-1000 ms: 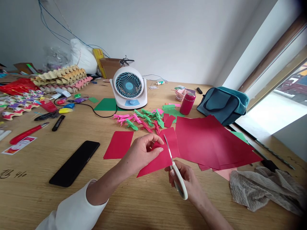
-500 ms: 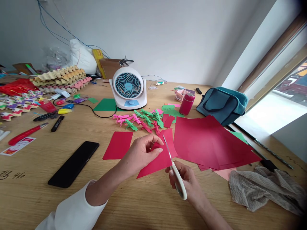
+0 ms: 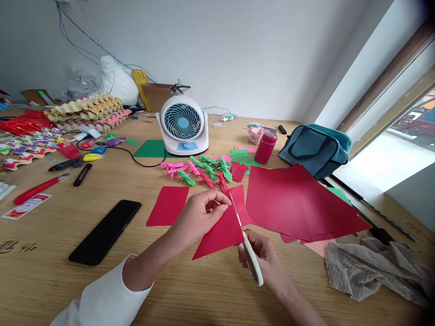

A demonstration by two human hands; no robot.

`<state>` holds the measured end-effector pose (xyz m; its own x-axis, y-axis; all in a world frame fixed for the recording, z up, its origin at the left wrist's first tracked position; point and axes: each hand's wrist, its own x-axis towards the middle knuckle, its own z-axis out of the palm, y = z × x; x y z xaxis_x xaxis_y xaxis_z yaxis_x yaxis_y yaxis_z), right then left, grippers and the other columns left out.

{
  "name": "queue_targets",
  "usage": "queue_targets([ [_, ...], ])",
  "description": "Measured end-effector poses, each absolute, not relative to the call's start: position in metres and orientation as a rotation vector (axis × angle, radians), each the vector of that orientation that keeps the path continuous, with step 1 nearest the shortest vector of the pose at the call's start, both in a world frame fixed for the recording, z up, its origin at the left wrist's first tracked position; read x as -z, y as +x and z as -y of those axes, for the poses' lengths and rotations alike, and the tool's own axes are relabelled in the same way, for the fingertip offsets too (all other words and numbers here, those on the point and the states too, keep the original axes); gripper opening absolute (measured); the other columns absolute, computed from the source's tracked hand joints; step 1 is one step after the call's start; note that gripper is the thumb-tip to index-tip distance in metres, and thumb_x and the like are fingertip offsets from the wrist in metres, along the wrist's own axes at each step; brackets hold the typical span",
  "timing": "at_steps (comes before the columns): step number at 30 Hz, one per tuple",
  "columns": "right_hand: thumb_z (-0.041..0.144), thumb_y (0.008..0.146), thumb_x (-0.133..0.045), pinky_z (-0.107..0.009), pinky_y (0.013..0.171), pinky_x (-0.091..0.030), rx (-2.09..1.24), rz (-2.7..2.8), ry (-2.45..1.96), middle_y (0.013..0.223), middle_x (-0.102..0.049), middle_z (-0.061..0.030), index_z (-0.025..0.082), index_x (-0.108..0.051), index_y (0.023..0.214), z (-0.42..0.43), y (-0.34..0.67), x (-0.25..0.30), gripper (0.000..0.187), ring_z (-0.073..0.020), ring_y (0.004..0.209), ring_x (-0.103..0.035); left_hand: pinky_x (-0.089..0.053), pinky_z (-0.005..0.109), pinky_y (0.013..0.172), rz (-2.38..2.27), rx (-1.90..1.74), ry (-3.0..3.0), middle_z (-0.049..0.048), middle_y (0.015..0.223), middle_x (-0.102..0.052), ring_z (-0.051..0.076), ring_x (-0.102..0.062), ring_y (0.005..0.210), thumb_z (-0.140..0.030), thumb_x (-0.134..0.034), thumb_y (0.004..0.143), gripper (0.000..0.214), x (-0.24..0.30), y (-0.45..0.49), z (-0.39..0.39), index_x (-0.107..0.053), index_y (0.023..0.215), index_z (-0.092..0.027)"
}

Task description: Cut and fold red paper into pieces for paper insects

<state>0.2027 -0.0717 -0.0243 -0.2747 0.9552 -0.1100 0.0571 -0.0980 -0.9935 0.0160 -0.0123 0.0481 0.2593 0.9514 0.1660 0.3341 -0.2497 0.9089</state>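
My left hand (image 3: 205,212) pinches a piece of red paper (image 3: 220,234) by its upper part, holding it above the table. White-handled scissors (image 3: 252,260) are in my right hand (image 3: 263,253), and their blades lie along the paper, pointing up and away from me. Part of the paper's cut line is hidden behind the blades and fingers. Left of my hand lies a red paper rectangle (image 3: 166,206). Just beyond are several small folded paper pieces (image 3: 200,170) in pink, green and red. A stack of large red sheets (image 3: 288,199) spreads to the right.
A black phone (image 3: 105,232) lies at left, near a red-handled tool (image 3: 41,189) and a black marker (image 3: 82,174). Behind stand a white fan (image 3: 183,124), a red can (image 3: 265,147) and a teal bag (image 3: 314,149). A grey cloth (image 3: 374,267) is at right; egg trays (image 3: 91,111) sit back left.
The scissors have shifted slightly down, and the paper's lower corner has dropped a little. My left fingertips have closed nearer the blades. The surroundings stay as they were.
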Motion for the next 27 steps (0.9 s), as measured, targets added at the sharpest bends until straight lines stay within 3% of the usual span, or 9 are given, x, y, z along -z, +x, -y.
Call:
queue_targets([
  [14,0.043,0.083,-0.065,-0.022,0.047,-0.03,-1.444,1.411,-1.115,0.055,-0.05,0.0039,0.019,-0.049,0.068,0.073,0.2031,0.0254,0.032,-0.0095,0.049,-0.04,-0.043,0.022,0.062,-1.143,-0.961,1.736,-0.0003,0.078,-0.065,0.011,-0.056,0.068,-0.024,-0.058,0.085,0.011,-0.0487,0.0183,0.0138,-0.067,0.083,-0.018],
  [27,0.025,0.079,-0.058,-0.023,0.051,-0.033,-1.379,1.452,-1.198,0.057,-0.053,0.0031,0.019,-0.051,0.067,0.0724,0.2041,0.0217,0.016,-0.0108,0.053,-0.046,-0.044,0.023,0.062,-1.137,-0.902,1.728,0.0017,0.08,-0.067,0.013,-0.06,0.07,-0.027,-0.057,0.085,0.014,-0.0457,0.0165,0.0158,-0.067,0.085,-0.018],
])
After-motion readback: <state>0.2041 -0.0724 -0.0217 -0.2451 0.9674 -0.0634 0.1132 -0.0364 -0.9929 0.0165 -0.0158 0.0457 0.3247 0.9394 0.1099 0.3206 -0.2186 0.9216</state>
